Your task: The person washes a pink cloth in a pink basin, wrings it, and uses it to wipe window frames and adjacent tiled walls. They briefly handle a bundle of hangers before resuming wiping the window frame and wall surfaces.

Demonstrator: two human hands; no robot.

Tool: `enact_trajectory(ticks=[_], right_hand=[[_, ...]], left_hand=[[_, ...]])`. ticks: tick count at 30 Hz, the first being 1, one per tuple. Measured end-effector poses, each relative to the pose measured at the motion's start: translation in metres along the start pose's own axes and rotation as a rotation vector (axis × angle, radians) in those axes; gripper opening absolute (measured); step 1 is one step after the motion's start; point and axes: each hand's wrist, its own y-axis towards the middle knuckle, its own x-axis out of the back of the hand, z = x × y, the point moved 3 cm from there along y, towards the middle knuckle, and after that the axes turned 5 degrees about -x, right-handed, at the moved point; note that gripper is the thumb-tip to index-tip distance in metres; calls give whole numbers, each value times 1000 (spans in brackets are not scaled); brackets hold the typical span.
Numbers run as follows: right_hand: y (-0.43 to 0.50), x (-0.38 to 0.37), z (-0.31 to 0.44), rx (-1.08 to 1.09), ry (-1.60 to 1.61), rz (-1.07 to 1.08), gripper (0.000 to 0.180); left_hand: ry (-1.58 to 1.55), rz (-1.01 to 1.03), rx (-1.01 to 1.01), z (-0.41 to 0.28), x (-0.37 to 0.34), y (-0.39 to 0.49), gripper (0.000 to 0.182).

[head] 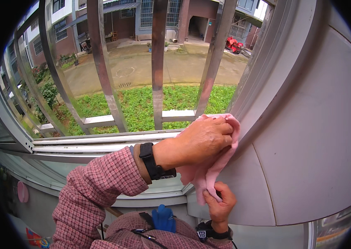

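Note:
A pink cloth (208, 174) hangs bunched at the right-hand corner of the window frame (265, 102). My left hand (201, 140) reaches across from the left, its fingers curled over the upper part of the cloth against the frame's corner. Lower down, my right hand (220, 202) pinches the cloth's bottom end between thumb and fingers. Beneath my left forearm runs the white sliding-window track (79, 146), its right end hidden by the hand and cloth. Each wrist wears a black strap with a small device.
Metal security bars (157, 62) stand just beyond the track, with grass and a paved yard outside. A tiled wall (312, 130) rises close on my right. A blue glove (163, 218) sits at my waist. Lower left are a pink basin (23, 192) and a red packet (34, 237).

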Motion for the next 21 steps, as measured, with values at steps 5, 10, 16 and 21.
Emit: enact_trajectory(ticks=[5, 10, 16, 21], right_hand=[[6, -2, -8, 23, -16, 1, 19], [12, -2, -4, 63, -29, 7, 20], [12, 9, 2, 68, -26, 13, 21], [7, 22, -3, 21, -35, 5, 18]], left_hand=[[-72, 118, -5, 8, -8, 4, 22], [-164, 96, -54, 14, -5, 10, 23], [-119, 136, -25, 11, -4, 7, 21], [-30, 118, 65, 3, 16, -16, 20]])
